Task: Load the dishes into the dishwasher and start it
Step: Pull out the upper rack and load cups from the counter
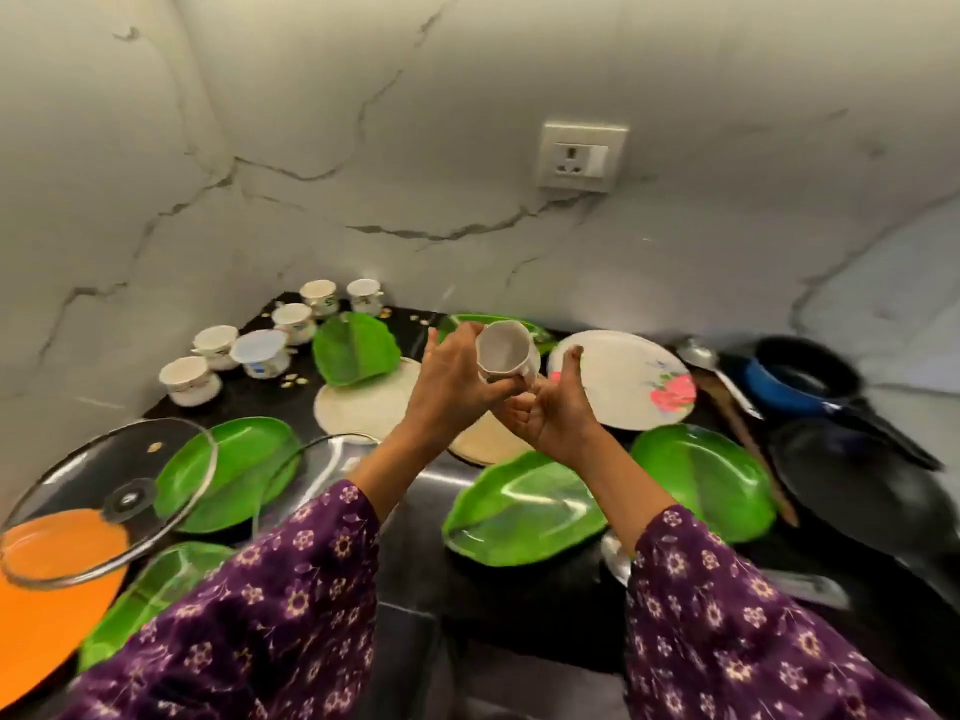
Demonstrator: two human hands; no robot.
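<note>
A white cup [506, 353] is held tilted above the black counter, its mouth facing me. My left hand [452, 381] grips it from the left side and underneath. Just below it, my right hand [553, 407] is palm up with the thumb raised, touching the cup's base and handle side. Several more white cups [189, 379] stand at the back left. Green leaf-shaped plates [524, 511] lie around the counter, and a white plate with a pink flower [623, 381] sits to the right. No dishwasher is in view.
A glass lid [104, 496] rests over an orange plate [47, 589] at the front left. A blue pan [800, 381], a ladle [701, 356] and a black pan [857, 491] crowd the right side. The marble wall carries a power socket [582, 155].
</note>
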